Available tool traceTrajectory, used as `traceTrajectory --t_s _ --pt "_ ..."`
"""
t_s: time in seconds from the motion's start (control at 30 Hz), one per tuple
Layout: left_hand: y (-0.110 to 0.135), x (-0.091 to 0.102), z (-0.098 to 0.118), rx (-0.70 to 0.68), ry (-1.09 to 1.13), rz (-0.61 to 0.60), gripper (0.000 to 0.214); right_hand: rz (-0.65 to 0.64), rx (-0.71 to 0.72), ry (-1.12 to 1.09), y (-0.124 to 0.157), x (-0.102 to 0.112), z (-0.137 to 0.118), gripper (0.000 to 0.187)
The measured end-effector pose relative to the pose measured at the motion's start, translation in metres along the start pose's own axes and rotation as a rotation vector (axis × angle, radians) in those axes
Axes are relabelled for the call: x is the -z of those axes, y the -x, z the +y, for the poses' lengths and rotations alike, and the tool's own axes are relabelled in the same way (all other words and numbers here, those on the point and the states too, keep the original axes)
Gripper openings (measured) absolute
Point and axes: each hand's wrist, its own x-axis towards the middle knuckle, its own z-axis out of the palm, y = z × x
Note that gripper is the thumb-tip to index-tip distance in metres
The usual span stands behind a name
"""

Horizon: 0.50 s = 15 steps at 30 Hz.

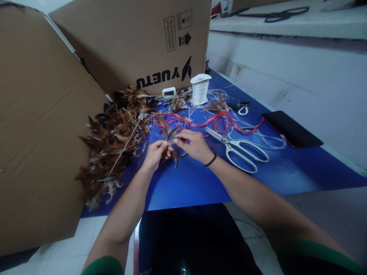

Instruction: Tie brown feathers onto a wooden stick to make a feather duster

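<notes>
My left hand (155, 153) and my right hand (192, 144) meet over the blue table (195, 183), both pinched on a small bunch of brown feathers (169, 142). The feather tips stick up between my fingers and the quills hang below. A black band circles my right wrist. A large heap of brown feathers (114, 141) lies just left of my left hand, with a thin stick (124, 148) across it.
White-handled scissors (237, 147) lie right of my right hand. Red string (218, 120) and clear string tangle behind. A spool of white thread (200, 89), a small white device (169, 92), a black phone (291, 129) and small snips (242, 107) sit farther back. Cardboard boxes (43, 126) wall the left and rear.
</notes>
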Motion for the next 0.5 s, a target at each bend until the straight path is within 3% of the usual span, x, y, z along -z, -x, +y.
traceTrajectory --t_s 0.17,0.5 --pt "0.001 -0.0033 -0.001 -0.073 -0.143 0.026 0.03 0.069 -0.108 -0.033 -0.0022 0.0009 -0.004 0.01" --pt "0.0029 -0.0092 -0.0009 -0.058 -0.104 0.001 0.032 0.088 -0.099 0.005 -0.0005 -0.0017 0.0014 0.012"
